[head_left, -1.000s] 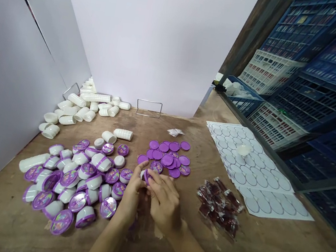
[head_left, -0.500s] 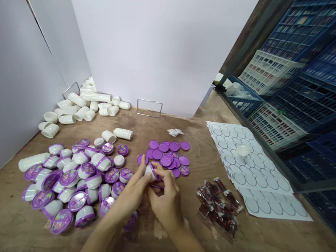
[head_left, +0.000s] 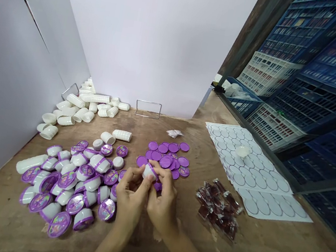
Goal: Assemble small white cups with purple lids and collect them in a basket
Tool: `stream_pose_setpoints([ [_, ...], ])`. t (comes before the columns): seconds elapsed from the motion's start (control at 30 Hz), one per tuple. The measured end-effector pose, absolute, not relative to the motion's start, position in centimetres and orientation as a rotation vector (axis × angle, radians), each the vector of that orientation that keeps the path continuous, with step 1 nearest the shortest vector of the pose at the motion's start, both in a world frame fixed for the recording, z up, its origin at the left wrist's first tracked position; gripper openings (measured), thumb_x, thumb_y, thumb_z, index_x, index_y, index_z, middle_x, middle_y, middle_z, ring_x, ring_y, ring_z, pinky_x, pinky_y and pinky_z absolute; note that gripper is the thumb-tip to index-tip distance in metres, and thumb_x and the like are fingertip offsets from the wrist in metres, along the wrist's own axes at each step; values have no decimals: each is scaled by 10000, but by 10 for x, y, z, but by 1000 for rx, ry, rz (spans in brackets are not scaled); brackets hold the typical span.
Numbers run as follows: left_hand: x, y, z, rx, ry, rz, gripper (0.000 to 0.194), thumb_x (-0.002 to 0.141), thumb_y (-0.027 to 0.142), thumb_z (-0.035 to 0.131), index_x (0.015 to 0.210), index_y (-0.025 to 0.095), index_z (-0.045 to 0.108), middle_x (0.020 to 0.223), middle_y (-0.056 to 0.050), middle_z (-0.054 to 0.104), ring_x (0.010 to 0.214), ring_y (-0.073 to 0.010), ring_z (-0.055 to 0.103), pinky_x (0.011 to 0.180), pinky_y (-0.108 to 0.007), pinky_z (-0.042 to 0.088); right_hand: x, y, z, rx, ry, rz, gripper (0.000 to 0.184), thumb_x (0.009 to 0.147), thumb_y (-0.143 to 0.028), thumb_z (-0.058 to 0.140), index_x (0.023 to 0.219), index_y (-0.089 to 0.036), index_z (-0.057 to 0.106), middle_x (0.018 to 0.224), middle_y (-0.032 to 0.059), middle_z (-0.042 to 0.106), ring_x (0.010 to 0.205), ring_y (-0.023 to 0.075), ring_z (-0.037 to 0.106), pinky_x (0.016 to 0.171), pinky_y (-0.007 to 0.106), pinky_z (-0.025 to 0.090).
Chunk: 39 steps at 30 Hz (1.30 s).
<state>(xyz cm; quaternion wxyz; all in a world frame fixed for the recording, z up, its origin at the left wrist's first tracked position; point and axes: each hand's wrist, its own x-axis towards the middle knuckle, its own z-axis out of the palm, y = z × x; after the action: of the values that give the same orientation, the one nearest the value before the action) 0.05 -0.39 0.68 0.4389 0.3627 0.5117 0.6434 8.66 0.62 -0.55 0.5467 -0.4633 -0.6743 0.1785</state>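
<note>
Both my hands meet over the wooden table (head_left: 263, 249), holding one small white cup with a purple lid (head_left: 150, 170) between the fingertips. My left hand (head_left: 130, 197) curls round its left side. My right hand (head_left: 162, 202) pinches its right side and top. Just beyond the cup lies a pile of loose purple lids (head_left: 167, 158). To the left spreads a heap of lidded white cups (head_left: 74, 183), several showing printed purple tops.
Empty white cups (head_left: 74, 108), some stacked, lie at the back left by the white wall. Sticker sheets (head_left: 253, 170) with a small clear cup lie at the right, dark red sachets (head_left: 218, 207) beside them. Blue and white crates (head_left: 307, 80) stand at the far right.
My hands have lifted the cup slightly and drawn it closer, turning it; the purple lid now sits on the cup rather than edge-on between my fingers.
</note>
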Motion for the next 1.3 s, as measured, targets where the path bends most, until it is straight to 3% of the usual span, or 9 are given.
stream_pose_setpoints([
  [0.1,-3,-1,7,866,1289,1632,244,699,339,789,842,162,700,744,-9,704,700,-145,637,672,-240,510,78,8,-7,-1136,-1590,430,352,932,-150,463,1276,-212,510,1260,136,658,1167,237,625,946,422,550],
  [0.33,-5,1,3,854,1389,1703,262,715,358,776,884,173,700,787,-9,712,738,-150,645,700,-250,521,62,9,-18,-1107,-1516,394,302,939,-163,482,1218,-227,579,1095,95,721,1015,211,681,863,364,571],
  [0.5,-42,0,9,1039,1641,1728,297,772,417,717,971,202,664,906,-32,704,836,-184,659,772,-293,518,50,17,-8,-889,-1717,792,483,888,-105,447,1358,-214,456,1346,115,601,1248,194,566,1023,369,491],
  [0.63,-97,3,12,1392,2178,1588,385,839,461,609,1121,200,642,1026,-99,689,949,-270,626,892,-424,481,34,90,-8,-1141,-1675,829,282,851,-138,467,1102,-198,581,1007,70,730,1059,206,641,1016,420,447],
  [0.77,-130,7,-3,1663,2584,1293,388,902,389,490,1173,157,643,1150,-181,655,1134,-372,524,974,-564,396,6,173,-28,-1590,-1532,862,41,739,-205,639,769,-196,612,816,72,698,930,256,626,873,413,466],
  [0.9,-130,19,-12,1906,2525,1272,340,909,306,476,1177,161,628,1335,-177,579,1230,-356,482,1031,-559,355,-7,200,-36,-1467,-1544,938,146,707,-196,617,580,-200,545,694,35,639,736,199,590,713,315,456],
  [1.07,-105,53,9,2039,2259,1172,492,888,266,546,1372,195,488,1449,-175,478,1285,-360,448,1029,-555,377,17,174,-16,-1224,-1574,979,131,747,-253,523,628,-198,528,717,11,611,708,158,563,663,261,448],
  [1.17,-92,74,20,2172,1959,1039,503,885,266,572,1379,236,483,1338,-148,548,1177,-319,536,952,-477,458,40,156,-4,-1101,-1648,1036,156,780,-299,488,677,-197,547,667,-10,586,636,141,547,603,247,449],
  [1.3,-89,87,24,2203,1963,930,367,894,271,568,1257,223,592,1090,-109,632,974,-284,597,851,-412,495,68,157,3,-1132,-1761,796,94,762,-199,504,668,-201,502,809,12,593,761,137,547,707,246,444],
])
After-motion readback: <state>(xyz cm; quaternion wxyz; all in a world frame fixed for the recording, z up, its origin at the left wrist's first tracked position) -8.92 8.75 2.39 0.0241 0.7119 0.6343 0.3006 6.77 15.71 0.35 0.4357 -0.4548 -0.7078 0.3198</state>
